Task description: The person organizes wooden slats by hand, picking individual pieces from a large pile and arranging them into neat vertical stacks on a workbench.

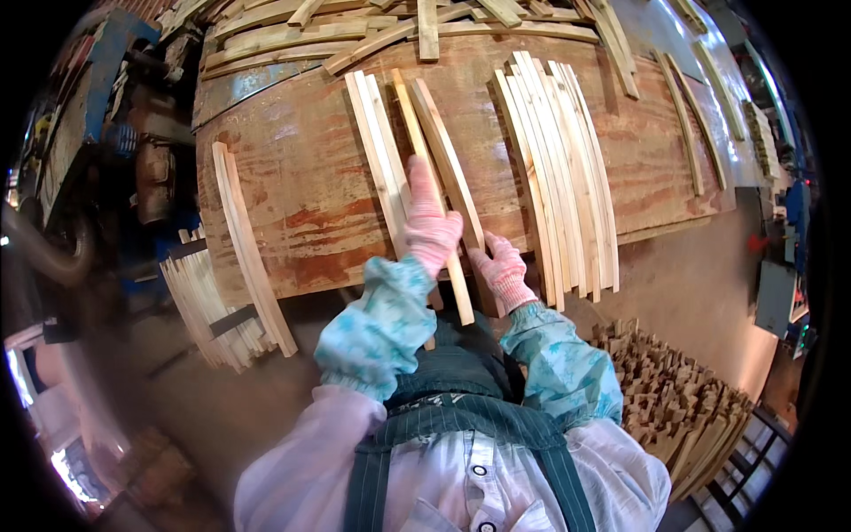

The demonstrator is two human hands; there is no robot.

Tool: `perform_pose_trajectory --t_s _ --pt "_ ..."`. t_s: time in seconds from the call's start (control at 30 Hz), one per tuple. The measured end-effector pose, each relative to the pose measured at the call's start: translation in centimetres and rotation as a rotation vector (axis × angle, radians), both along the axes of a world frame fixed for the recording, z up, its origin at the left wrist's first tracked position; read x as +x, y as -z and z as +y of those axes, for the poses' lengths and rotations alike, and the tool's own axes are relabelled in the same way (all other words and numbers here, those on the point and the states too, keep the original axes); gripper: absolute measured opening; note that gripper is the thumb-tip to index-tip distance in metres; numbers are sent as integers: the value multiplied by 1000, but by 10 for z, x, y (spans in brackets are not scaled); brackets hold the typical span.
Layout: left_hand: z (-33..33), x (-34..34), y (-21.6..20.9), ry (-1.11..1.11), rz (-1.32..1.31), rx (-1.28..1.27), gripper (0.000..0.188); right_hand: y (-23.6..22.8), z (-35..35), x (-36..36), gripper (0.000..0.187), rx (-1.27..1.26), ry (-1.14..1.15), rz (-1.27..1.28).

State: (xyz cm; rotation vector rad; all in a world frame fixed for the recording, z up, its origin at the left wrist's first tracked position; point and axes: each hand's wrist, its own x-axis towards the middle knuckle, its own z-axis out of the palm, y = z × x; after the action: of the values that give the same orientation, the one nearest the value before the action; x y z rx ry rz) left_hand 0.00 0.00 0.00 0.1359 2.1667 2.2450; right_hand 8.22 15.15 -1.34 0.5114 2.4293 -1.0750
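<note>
Both my hands wear pale pink-and-white knit gloves, with teal patterned sleeve covers above them. My left hand (432,223) lies over a narrow yellowish wooden strip (461,297), gripping it with one finger stretched along its length. That strip's near end juts past the table edge toward me. At the near end of another wooden strip (445,146), just to the right, my right hand (502,269) has its fingers closed around the wood. Two pale strips (377,146) lie side by side left of my left hand. Part of the fingers is hidden.
A row of several pale strips (558,177) lies to the right on the plywood table (306,168). Two strips (248,244) overhang its left edge. Loose strips (292,40) pile at the back. A bundle of upright sticks (678,390) stands on the lower right, a strapped bundle (208,301) lower left.
</note>
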Motion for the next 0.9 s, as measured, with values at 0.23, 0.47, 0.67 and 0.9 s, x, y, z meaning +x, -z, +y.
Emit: perform_pose_trajectory --t_s 0.23,0.47,0.67,0.9 --pt "-89 9 -41 -15 -227 543 105 -31 -54 -38 82 143 -260 -96" --pt "-134 36 -55 -90 -199 653 96 -49 -141 -84 114 400 -218 119" --pt "-165 38 -38 -50 -553 513 66 -50 -136 -114 96 434 -100 149" --pt "-233 72 18 -374 -391 -278 48 -87 -42 -66 96 547 -44 58"
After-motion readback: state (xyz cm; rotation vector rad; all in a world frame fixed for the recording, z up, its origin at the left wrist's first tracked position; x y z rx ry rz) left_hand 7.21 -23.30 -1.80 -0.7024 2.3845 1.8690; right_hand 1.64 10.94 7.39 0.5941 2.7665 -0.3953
